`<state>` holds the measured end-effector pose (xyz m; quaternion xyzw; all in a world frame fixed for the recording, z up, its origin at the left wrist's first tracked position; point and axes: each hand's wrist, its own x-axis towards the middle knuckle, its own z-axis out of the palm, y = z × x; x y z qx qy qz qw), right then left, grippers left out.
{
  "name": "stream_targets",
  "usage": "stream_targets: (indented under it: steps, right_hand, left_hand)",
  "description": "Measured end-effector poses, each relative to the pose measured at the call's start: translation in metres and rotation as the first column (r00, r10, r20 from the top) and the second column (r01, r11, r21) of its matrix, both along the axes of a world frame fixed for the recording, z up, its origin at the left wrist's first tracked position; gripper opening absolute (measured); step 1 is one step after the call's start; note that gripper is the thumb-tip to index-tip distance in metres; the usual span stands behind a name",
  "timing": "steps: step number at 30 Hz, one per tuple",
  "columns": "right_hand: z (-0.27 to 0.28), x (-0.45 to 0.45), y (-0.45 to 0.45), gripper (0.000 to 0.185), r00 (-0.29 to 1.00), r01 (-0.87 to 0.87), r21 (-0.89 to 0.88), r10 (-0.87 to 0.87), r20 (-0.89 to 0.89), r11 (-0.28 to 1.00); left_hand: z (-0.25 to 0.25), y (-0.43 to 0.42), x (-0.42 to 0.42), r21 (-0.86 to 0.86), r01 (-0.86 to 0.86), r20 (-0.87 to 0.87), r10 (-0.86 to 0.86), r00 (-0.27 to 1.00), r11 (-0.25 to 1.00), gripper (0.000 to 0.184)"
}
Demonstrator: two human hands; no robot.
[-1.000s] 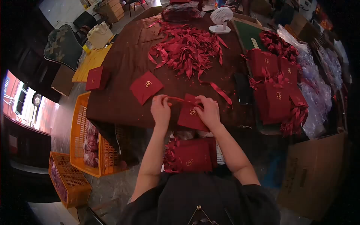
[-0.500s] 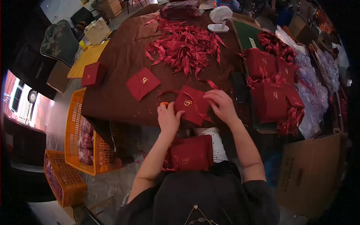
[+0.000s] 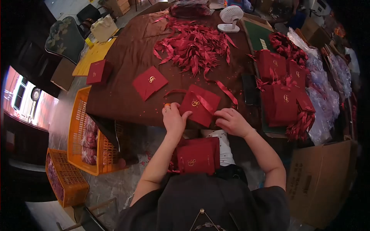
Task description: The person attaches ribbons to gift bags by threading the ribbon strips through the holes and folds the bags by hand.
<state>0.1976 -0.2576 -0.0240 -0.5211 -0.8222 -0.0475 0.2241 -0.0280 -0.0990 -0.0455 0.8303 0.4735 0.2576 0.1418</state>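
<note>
A flat dark-red gift bag (image 3: 198, 111) with a gold emblem lies tilted on the cloth near the table's front edge. A red ribbon (image 3: 203, 101) runs across its face. My left hand (image 3: 174, 120) grips the bag's left edge, thumb on its face; something orange shows at one finger. At the lower right edge, my right hand (image 3: 233, 122) is closed in a pinch around the ribbon's end. Another red bag (image 3: 150, 82) lies flat to the left, and a red boxy piece (image 3: 98, 72) stands at the table's left edge. Several red bags (image 3: 197, 156) rest on my lap.
A heap of cut red ribbons (image 3: 192, 46) covers the table's far middle, beside a white fan (image 3: 230, 19). Finished-looking red bags (image 3: 285, 100) stand at right near a black phone-like slab (image 3: 249, 89). Orange crates (image 3: 79, 127) and a cardboard box (image 3: 322, 177) flank me.
My right hand has moved down and slightly right, drawing the ribbon across the bag toward its lower right edge. My left hand stays at the left edge.
</note>
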Motion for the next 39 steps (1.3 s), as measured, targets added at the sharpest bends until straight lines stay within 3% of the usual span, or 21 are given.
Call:
stream_targets:
  steps: [3,6,10,12,14,18,23,27,29,33,35,39]
  right_hand:
    - [0.014,-0.026,0.013,0.020,0.993,0.040,0.136,-0.024,-0.115,0.990]
    - [0.021,-0.050,0.034,0.018,0.915,0.156,0.230,-0.054,-0.399,0.961]
    - [0.001,-0.071,0.068,0.015,0.787,0.323,0.075,-0.224,-0.574,0.943]
    - [-0.016,-0.075,0.082,0.016,0.781,0.339,0.074,-0.236,-0.579,0.938]
    - [-0.025,-0.080,0.092,0.015,0.759,0.362,0.043,-0.268,-0.593,0.931]
    - [-0.034,-0.085,0.100,0.014,0.759,0.395,-0.009,-0.332,-0.560,0.919]
    - [-0.042,-0.092,0.105,0.012,0.811,0.419,0.063,-0.342,-0.474,0.906]
    - [-0.036,-0.099,0.106,0.012,0.805,0.454,0.042,-0.389,-0.448,0.890]
    - [-0.033,-0.101,0.108,0.012,0.792,0.458,0.003,-0.407,-0.455,0.889]
    - [-0.035,-0.101,0.115,0.011,0.789,0.464,-0.051,-0.438,-0.430,0.885]
    - [-0.031,-0.101,0.115,0.016,0.820,0.450,-0.154,-0.475,-0.318,0.880]
    - [-0.025,-0.109,0.121,0.015,0.836,0.499,-0.173,-0.525,-0.159,0.849]
  left_hand:
    - [-0.007,0.005,0.000,0.064,0.026,0.085,-0.031,0.996,0.998,0.054]
    - [-0.006,0.008,0.001,0.072,0.036,0.100,-0.043,0.994,0.997,0.049]
    - [-0.011,0.010,-0.001,0.032,0.054,0.160,-0.059,0.985,0.998,0.044]
    - [-0.014,0.012,-0.002,-0.015,0.047,0.177,-0.044,0.983,0.999,0.042]
    - [-0.022,0.013,-0.004,0.052,0.071,0.283,-0.082,0.956,0.996,0.039]
    - [-0.016,0.013,-0.005,-0.013,0.064,0.267,-0.058,0.962,0.998,0.033]
    - [-0.015,0.014,-0.007,-0.100,0.097,0.304,-0.062,0.951,0.990,0.028]
    - [-0.014,0.011,-0.006,-0.085,0.080,0.261,-0.056,0.964,0.993,0.031]
    - [-0.018,0.010,-0.006,0.087,0.121,0.313,-0.143,0.939,0.989,0.032]
    - [-0.021,0.008,-0.011,0.153,0.152,0.307,-0.193,0.932,0.976,0.033]
    - [-0.023,0.009,-0.013,0.178,0.191,0.258,-0.233,0.938,0.965,0.034]
    - [-0.018,0.005,-0.017,0.188,0.211,0.211,-0.249,0.945,0.959,0.035]
